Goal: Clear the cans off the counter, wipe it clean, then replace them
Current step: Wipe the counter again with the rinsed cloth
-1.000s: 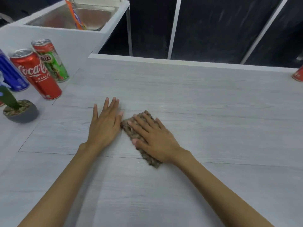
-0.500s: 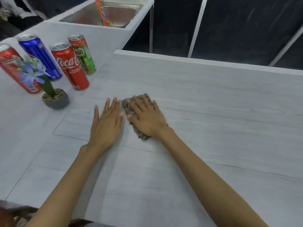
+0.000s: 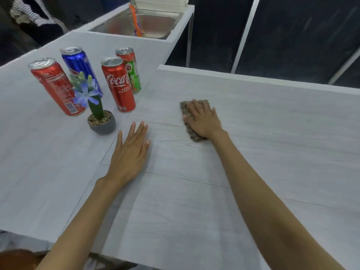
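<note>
Cans [image 3: 118,86] stand at left; right hand [image 3: 202,118] presses an apparently folded cloth [image 3: 195,136].

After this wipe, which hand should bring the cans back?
Left, probably. The left hand lies flat and free on the counter, on the side of the cans; the Coca-Cola can stands nearest it. The right hand presses the cloth, farther from them.

— The worktop [image 3: 272,143] looks like pale, matt wood-grain laminate. And the cloth [image 3: 184,108]?
— Rough, mottled weave. The cans [image 3: 118,86] are glossy printed metal, and the sink [image 3: 159,26] is dull steel.
</note>
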A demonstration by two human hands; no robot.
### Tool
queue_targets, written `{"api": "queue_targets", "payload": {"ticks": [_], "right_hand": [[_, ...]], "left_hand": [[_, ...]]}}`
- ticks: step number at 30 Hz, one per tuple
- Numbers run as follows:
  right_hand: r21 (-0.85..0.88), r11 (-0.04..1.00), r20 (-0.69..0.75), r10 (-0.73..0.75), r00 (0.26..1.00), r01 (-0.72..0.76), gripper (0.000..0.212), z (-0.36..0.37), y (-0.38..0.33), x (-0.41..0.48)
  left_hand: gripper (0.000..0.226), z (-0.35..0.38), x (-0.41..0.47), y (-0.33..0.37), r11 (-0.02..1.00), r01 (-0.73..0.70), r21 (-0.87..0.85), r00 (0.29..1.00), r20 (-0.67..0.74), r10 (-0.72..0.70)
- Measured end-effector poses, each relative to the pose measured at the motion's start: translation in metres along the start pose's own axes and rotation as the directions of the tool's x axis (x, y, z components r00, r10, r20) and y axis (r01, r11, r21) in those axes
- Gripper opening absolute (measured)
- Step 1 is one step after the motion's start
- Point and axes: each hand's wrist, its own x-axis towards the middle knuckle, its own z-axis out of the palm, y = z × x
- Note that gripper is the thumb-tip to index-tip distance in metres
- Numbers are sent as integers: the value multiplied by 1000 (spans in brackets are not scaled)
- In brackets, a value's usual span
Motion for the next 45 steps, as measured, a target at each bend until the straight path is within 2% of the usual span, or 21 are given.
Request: {"api": "queue_targets", "payload": {"ticks": [4,6,8,10,12,14,15,17,20,22,24,26,28,30,32,35,37,40,43,45], "right_hand": [[22,959,-22,-283,959,283,58,42,-99,-58],[20,905,-37,-425,905,426,60,54,-104,-104],[61,882,-19,-466,884,467,59,48,-81,-128],[42,931,-12,-362,932,362,59,35,-46,-121],[11,995,-13,-101,995,102,58,19,-20,-99],[-8,990,-38,143,989,-144,58,9,-20,-76],[-6,979,-59,202,978,-203,59,11,-31,-70],[26,980,-89,196,976,-195,59,28,-68,-78],[55,998,-197,-2,980,14,60,66,-124,-146],[54,995,-208,-72,975,84,58,73,-127,-197],[39,999,-204,7,979,1,57,65,-92,-225],[32,977,-215,214,953,-212,58,48,-43,-236],[75,901,-195,434,880,-428,59,29,1,-230],[106,827,-180,563,807,-553,59,19,15,-212],[105,835,-178,550,816,-540,60,23,0,-201],[81,934,-261,356,897,-347,60,46,-35,-230],[89,952,-292,305,906,-292,59,56,-34,-276],[89,894,-300,444,844,-439,56,45,25,-337],[142,722,-239,689,684,-677,59,17,108,-358],[184,603,-209,796,568,-776,59,-3,147,-342]], "left_hand": [[51,-9,-3,-22,996,-26,-90,1000,-2,26],[53,-12,-9,-33,992,-61,-110,998,10,62],[57,-14,-16,-41,987,-98,-126,994,38,103],[56,-15,-20,-48,984,-134,-121,987,69,143],[53,-18,-22,-53,981,-163,-107,982,74,171],[51,-20,-24,-54,979,-178,-102,980,71,186],[51,-20,-25,-53,977,-181,-114,979,73,190],[53,-20,-29,-50,970,-182,-159,977,85,197],[58,-18,-32,-42,958,-218,-187,967,89,238],[60,-14,-35,-32,950,-259,-173,956,91,278],[56,-6,-37,-17,940,-299,-166,942,107,319],[54,3,-39,1,930,-332,-156,930,109,351],[54,11,-40,20,922,-360,-144,920,109,376],[54,17,-40,39,916,-376,-143,910,127,394],[54,24,-42,58,907,-394,-149,898,147,414],[54,32,-48,84,885,-429,-182,868,187,460],[55,39,-54,100,865,-459,-201,845,202,495],[55,51,-59,128,826,-524,-208,802,207,561],[55,60,-59,158,812,-548,-200,785,213,582],[55,62,-55,173,811,-553,-190,783,216,584]]}}
